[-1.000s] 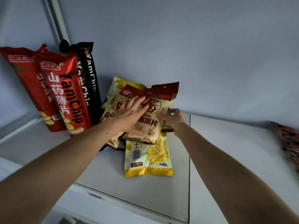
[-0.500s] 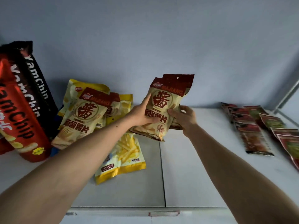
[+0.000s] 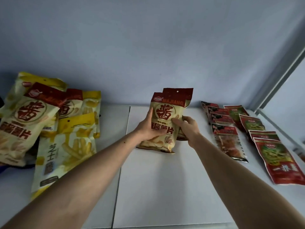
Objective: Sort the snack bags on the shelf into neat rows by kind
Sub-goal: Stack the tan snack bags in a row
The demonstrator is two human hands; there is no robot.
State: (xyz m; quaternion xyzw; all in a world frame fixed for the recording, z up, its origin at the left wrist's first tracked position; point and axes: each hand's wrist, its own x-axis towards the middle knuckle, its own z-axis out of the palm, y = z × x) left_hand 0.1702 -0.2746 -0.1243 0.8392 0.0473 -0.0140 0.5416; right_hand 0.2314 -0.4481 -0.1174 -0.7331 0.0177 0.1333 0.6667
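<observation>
A: Cream-and-maroon NAJIANG chip bag (image 3: pixel 163 123), where is it?
B: Mid-shelf, upright, bottom edge on the white shelf (image 3: pixel 158 187). Second bag of the same kind (image 3: pixel 181 96) right behind it, offset to the right.
A: Hands?
B: Left hand (image 3: pixel 148 129) grips the front bag's left edge, thumb up along the side. Right hand (image 3: pixel 188 128) is clamped on the right side, fingers curled over the front; it covers the rear bag's lower part.
A: Rest of the shelf?
B: Left: loose pile with more NAJIANG bags (image 3: pixel 24 123) and a yellow fries bag (image 3: pixel 66 152) lying flat. Right: red sachets (image 3: pixel 226 136) and red-green sachets (image 3: pixel 277 156) flat in two rows, well apart from the held pair.
</observation>
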